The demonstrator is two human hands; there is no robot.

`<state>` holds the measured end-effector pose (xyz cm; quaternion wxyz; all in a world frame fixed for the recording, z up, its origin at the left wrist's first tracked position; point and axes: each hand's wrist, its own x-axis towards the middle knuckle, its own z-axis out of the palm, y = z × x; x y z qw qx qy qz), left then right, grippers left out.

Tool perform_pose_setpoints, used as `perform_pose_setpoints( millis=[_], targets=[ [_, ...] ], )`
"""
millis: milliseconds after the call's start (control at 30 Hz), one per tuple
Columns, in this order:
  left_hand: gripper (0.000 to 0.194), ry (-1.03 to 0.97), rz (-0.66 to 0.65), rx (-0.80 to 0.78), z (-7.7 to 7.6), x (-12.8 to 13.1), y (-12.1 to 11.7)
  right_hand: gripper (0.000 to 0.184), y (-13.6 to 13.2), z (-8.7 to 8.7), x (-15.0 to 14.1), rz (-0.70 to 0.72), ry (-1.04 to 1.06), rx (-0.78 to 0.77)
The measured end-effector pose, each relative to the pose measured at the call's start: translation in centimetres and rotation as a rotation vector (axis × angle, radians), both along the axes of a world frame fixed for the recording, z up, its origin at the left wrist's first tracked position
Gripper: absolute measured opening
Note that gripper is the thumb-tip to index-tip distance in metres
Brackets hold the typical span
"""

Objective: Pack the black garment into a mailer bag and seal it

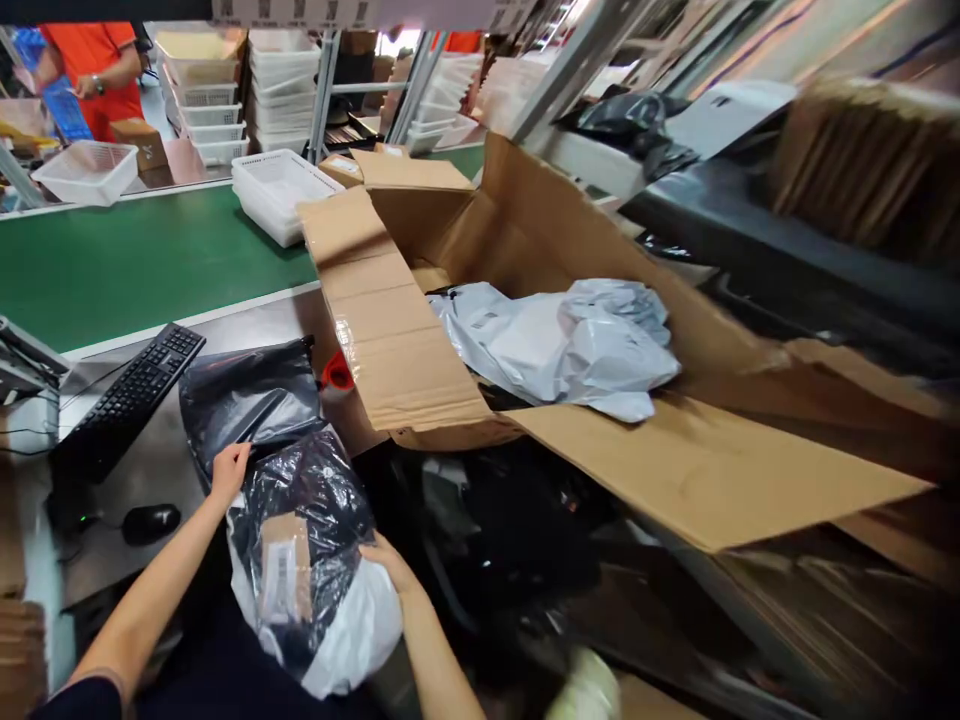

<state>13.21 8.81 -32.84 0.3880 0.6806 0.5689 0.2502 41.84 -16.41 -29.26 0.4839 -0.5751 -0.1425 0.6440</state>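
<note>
My left hand (231,470) is closed in a pinch on the near edge of a black plastic mailing bag (251,395), which lies on the metal table. Below it is a package in shiny clear plastic (322,510), with dark, folded, cloth-like contents and a white lower part. A brown tag with a white label (285,570) shows through the plastic. My right hand (390,565) grips the package's right side; some of its fingers are hidden beneath. The package's upper end meets the black bag's edge; whether it is inside cannot be made out.
A large open carton (405,330) holds white plastic parcels (555,340). A keyboard (135,390) and mouse (150,523) lie left. Behind runs a green conveyor belt (150,260) with white baskets (277,190). A person in orange (94,60) stands beyond. Stacked cardboard (870,170) is right.
</note>
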Motion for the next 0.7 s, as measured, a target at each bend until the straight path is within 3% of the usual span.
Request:
perform_pose_setpoints(
  millis=[100, 200, 267, 367, 467, 633, 700],
  targets=[
    [0.036, 0.155, -0.189, 0.04, 1.3, -0.9, 0.7, 0.044, -0.5, -1.2, 1.4, -0.017, 0.075, -0.088],
    [0.061, 0.512, -0.459, 0.144, 2.8, 0.6, 2.0, 0.07, -0.6, -1.3, 2.9, -0.086, -0.072, -0.028],
    [0.068, 0.639, -0.542, 0.21, 3.6, 2.9, 2.9, 0.087, -0.5, -1.1, 3.2, -0.092, -0.167, 0.032],
    [0.05, 0.615, -0.582, 0.209, 3.9, 7.1, 4.2, 0.084, -0.3, -0.4, 2.9, -0.005, -0.201, 0.116],
    [0.026, 0.575, -0.538, 0.146, 3.8, 10.5, 5.7, 0.074, -0.2, 1.0, 2.4, 0.143, -0.207, 0.179],
    [0.041, 0.452, -0.46, 0.089, 4.7, 12.3, 8.5, 0.065, 1.7, 3.8, 1.1, 0.454, -0.313, 0.29],
    [0.045, 0.394, -0.502, 0.109, 5.6, 11.9, 8.7, 0.064, 3.0, 4.2, 0.8, 0.425, -0.302, 0.295]
  ],
)
